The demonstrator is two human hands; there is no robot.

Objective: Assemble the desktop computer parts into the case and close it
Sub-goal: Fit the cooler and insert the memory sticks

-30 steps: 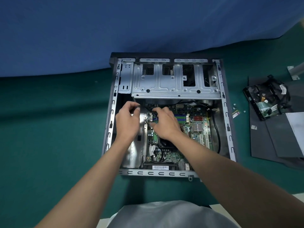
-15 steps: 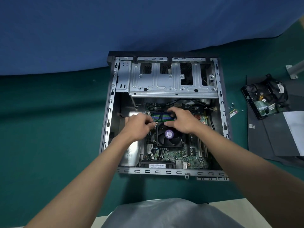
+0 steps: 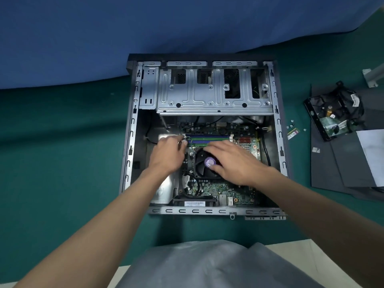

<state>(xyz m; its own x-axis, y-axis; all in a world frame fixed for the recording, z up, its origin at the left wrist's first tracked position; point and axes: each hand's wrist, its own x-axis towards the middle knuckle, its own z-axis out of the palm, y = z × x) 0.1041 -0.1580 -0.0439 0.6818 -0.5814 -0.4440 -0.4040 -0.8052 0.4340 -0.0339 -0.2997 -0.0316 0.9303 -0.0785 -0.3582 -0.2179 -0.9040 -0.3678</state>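
Starting at the left: open case (image 3: 133, 142) lying flat on the green tabletop (image 3: 62, 163), side off, not yet closed. Inside, left hand (image 3: 168, 156) down by the left end of the memory slots (image 3: 209, 139), fingers (image 3: 182, 143) curled and pinching what looks like a thin cable (image 3: 187, 138). Probably plugging or routing the fan lead, so best to keep that pinch close to the plug end, line it up square with the header before pushing, and tuck the slack clear of the blades. Right hand (image 3: 232, 163) laid flat across the CPU fan (image 3: 200, 169), fingers straight, gripping nothing, just steadying. Worth keeping that pressure light and even. Contents of the box: motherboard (image 3: 218, 188) seated on the floor, fan on top of it, drive cage (image 3: 214, 94) up at the far end, no drive visible through its cutouts. Further right, out on the tabletop: a few loose screws (image 3: 292, 124) and a small green card (image 3: 293, 134) just beside the case, then a hard drive (image 3: 330, 121) with its cables sitting on a dark panel (image 3: 332, 167), well apart from the cage. Plenty left to fit, by the look of it.
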